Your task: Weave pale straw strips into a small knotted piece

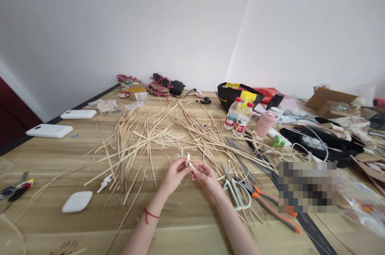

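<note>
My left hand (174,175) and my right hand (204,175) meet low in the middle of the wooden table (192,223). Both pinch one pale straw strip (188,160), which sticks up bent between the fingertips. A red string circles my left wrist. Just beyond my hands lies a wide scatter of straw strips (156,134). White-handled scissors (236,191) lie right of my right hand, with orange-handled pliers (270,203) beside them.
Two water bottles (239,116), a pink cup (266,123) and a black bag (237,94) stand at the back right. White cases (49,130) lie left, a white earbud case (77,201) near the front left. Clutter and cardboard fill the right side.
</note>
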{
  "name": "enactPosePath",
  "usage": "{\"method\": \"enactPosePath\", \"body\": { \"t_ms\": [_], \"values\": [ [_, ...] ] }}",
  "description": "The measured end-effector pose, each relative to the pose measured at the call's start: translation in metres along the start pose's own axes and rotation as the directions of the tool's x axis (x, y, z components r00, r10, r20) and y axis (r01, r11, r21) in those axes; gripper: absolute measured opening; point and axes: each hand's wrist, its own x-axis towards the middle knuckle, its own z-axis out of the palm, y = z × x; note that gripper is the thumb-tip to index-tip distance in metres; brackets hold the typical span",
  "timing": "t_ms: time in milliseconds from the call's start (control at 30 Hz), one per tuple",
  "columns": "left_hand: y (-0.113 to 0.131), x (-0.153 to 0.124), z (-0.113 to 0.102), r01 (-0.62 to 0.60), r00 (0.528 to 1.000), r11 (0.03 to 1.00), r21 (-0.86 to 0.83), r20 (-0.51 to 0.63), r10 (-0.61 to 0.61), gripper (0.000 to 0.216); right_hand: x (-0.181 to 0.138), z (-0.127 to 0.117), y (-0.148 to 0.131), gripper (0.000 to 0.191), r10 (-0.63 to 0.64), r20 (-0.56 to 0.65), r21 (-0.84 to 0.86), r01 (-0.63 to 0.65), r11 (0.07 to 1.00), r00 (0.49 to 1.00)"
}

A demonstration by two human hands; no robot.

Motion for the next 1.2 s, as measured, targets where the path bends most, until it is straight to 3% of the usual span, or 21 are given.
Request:
{"method": "enactPosePath", "body": {
  "t_ms": [267,1200],
  "values": [
    [-0.007,0.0,0.008,-0.014,0.995,0.995,0.094,-0.1,0.024,0.031,0.001,-0.002,0.001,0.031,-0.005,-0.014,-0.021,0.004,1.0,1.0],
    [-0.009,0.001,0.006,-0.035,0.996,0.998,0.051,-0.083,0.039,0.03,0.003,-0.007,0.006,0.029,-0.008,0.019,-0.044,0.009,0.999,1.0]
  ]
}}
